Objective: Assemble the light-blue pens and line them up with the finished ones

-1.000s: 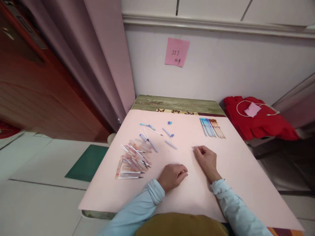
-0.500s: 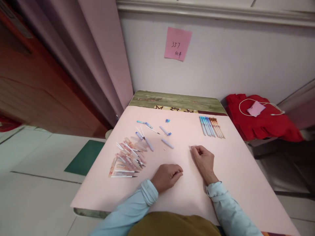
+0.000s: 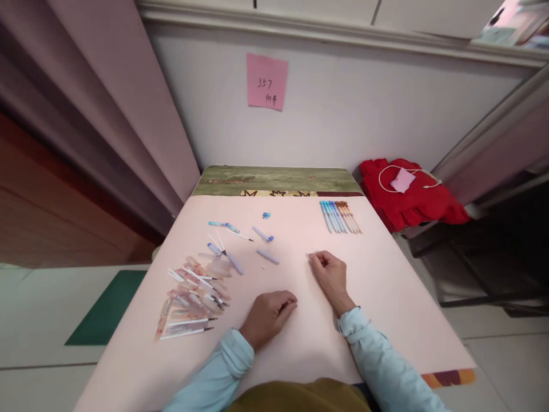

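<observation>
My left hand rests on the pink sheet near its front, fingers curled into a loose fist with nothing visible in them. My right hand lies a little farther out, fingers curled under, nothing visible in it. Loose pen parts lie ahead of the hands: a lilac barrel, a capped piece, a small blue cap and thin refills. A pile of pink-and-clear pen parts and refills sits to the left. A neat row of finished blue and orange pens lies at the far right.
The sheet covers a table whose green patterned edge shows at the back, against a white wall with a pink note. A red cloth with a white cable lies to the right. A green mat lies on the floor to the left.
The view has swung to the right, so everything sits farther left in the picture. Both hands keep the same curled pose on the sheet; none of the pen parts has moved.
</observation>
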The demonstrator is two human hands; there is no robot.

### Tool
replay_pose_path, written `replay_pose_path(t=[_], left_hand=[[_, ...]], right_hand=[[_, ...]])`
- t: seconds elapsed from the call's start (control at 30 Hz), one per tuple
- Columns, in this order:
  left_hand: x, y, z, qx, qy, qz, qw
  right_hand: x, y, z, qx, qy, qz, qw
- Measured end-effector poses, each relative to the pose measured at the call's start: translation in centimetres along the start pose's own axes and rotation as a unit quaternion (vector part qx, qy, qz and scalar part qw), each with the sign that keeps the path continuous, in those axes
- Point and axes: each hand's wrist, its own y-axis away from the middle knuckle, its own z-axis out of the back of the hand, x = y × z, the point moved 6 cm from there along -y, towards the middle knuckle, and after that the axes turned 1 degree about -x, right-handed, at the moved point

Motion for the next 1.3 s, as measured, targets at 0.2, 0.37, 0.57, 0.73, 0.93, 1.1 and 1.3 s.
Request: replay_pose_path(t=[0.2, 0.37, 0.57, 0.73, 0.93, 1.1, 1.3], left_hand=[[0.0, 0.0, 0.0, -0.005, 0.001, -0.004, 1.000], [-0.2, 0.0, 0.2, -0.012, -0.002, 0.000, 1.000], [0.0, 0.5, -0.4, -0.018, 0.059, 0.039, 0.997], [-0.2, -0.3, 4.0, -0.092, 0.137, 0.085, 0.983], [3.1, -3.4, 16.6, -0.304, -0.164, 0.043, 0.938], [7.3, -7.1, 14.7, -0.107, -0.384, -0.020, 0.917], [8.1, -8.1, 12.1, -0.010, -0.446, -0.054, 0.893]], right_hand=[[0.2, 0.0, 0.1, -0.001, 0.008, 0.004, 1.000], [0.7, 0.2, 0.4, 0.018, 0.030, 0.009, 0.999], [0.6, 0.7, 0.4, 0.037, 0.064, 0.021, 0.997], [0.8, 0.9, -0.1, 0.089, 0.082, 0.021, 0.992], [3.6, 0.9, -2.7, 0.147, 0.076, 0.072, 0.984], [5.9, 0.6, -5.9, 0.165, 0.104, 0.133, 0.972], [6.7, 1.0, -7.7, 0.174, 0.179, 0.172, 0.953]])
